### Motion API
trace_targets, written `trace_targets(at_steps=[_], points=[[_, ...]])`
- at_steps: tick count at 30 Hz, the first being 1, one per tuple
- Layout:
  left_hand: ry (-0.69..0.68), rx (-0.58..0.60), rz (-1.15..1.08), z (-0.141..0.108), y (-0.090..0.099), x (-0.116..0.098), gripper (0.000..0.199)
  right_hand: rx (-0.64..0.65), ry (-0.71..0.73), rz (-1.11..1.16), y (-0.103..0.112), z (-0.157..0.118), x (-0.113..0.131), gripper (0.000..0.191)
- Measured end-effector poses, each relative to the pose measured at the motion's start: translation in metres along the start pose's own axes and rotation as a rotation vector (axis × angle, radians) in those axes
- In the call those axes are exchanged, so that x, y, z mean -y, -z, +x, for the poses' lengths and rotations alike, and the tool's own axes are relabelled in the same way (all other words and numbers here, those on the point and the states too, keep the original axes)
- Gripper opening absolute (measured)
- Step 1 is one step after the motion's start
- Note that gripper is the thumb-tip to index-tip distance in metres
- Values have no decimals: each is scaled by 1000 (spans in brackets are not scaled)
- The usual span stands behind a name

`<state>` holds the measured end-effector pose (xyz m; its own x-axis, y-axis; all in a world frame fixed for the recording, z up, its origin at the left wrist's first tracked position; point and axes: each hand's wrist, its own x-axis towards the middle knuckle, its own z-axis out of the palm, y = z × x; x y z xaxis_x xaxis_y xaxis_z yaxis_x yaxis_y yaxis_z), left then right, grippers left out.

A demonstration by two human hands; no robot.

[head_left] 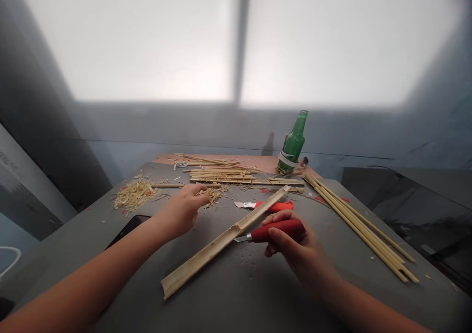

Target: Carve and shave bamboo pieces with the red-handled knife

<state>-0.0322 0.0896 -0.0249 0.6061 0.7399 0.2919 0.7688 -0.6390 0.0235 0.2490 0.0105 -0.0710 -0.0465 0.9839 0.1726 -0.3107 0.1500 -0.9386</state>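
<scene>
White loop (16,254) at the left edge, cut off by the frame; dark flat thing (127,230) under the left forearm, mostly covered, cannot tell what it is; heap of pale shavings (134,194) beyond it, single curls blurring together.

Left hand (180,210) palm down, fingers loosely bent, tips over a smaller pile of shavings (213,195); underside hidden, cannot tell whether it grips anything; thin sticks (221,176) lie behind, crossing, too tangled to count.

Split cane (206,259) lies slantwise on the grey table (236,293) between the hands, hollow side showing, a ridge midway; red cutter (280,206) lies behind it, middle covered by the cane, blade showing at left.

Right hand (295,247) closed round the red handle of a small knife (276,231), butt hidden in the palm; blade tip at the cane's ridge, contact unclear; green bottle (295,141) stands beyond, leaning slightly, with a white band (288,158) round its lower part; long rods (359,229) lie farthest right, bunched at the far end.
</scene>
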Motion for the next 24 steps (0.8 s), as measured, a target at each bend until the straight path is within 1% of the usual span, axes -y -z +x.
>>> trace_targets(at_steps=[2, 5, 9, 13, 18, 24], points=[[6, 72, -52, -6, 5, -7, 41, -5, -2, 2, 1, 0, -2, 30], [27, 165, -129, -15, 11, -21, 28, -6, -6, 13, 2, 1, -4, 30], [69, 214, -167, -20, 16, -39, 23, 6, 13, 26, 1, 3, -3, 29], [94, 259, -158, -20, 18, -53, 19, 7, 8, 24, -1, 3, -2, 29], [145, 326, -120, -22, 18, -61, 13, 9, 23, 12, -1, 2, -2, 28], [215, 367, -132, -23, 12, -62, 13, -8, 21, -23, 0, 1, -1, 28]])
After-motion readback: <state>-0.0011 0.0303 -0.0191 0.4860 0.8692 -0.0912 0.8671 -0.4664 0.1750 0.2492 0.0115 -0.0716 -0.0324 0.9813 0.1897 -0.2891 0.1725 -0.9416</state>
